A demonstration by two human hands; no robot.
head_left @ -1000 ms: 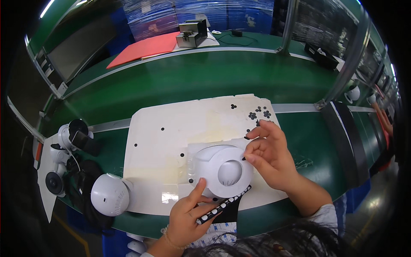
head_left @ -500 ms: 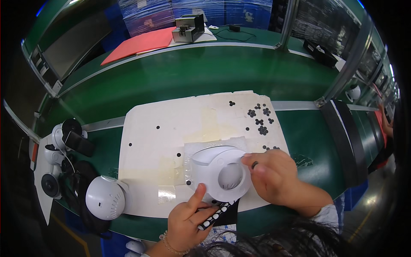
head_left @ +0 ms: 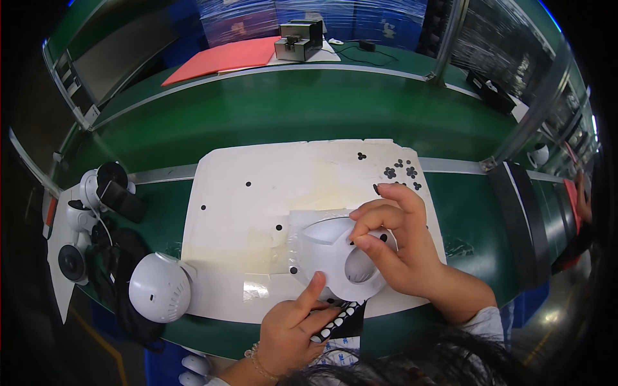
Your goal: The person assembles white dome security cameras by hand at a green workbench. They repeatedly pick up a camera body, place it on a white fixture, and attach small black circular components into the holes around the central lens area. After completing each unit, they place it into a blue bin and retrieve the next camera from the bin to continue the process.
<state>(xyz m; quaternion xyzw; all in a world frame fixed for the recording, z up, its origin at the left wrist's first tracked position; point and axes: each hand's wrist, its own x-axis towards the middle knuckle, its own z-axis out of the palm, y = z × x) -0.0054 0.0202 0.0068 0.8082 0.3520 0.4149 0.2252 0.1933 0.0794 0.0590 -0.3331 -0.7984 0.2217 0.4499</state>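
A white rounded plastic housing (head_left: 327, 255), with a ring-shaped rim round a hollow, lies on a bubble-wrap pad (head_left: 298, 231) in front of me. My left hand (head_left: 293, 327) has its thumb against the housing's near left edge. Its fingers grip a black strip with white round spots (head_left: 344, 318). Over the rim, my right hand (head_left: 407, 241) brings thumb and a fingertip together at a small black round pad (head_left: 352, 242); whether the pad touches the rim I cannot tell. Another black round pad (head_left: 383, 237) sits on the rim, beneath the right fingers.
Several black pads (head_left: 390, 172) lie scattered and clustered on the cardboard sheet (head_left: 232, 231). A white dome-shaped camera (head_left: 159, 287) stands at left, with more cameras (head_left: 75, 262) and dark cables beyond. A black foam block (head_left: 517, 222) stands right; a metal box (head_left: 299, 41) sits on the back shelf.
My right hand has shifted from the rim's right side to above it, with its fingers raised and differently bent. A black pad now shows on the rim. My left hand keeps its hold.
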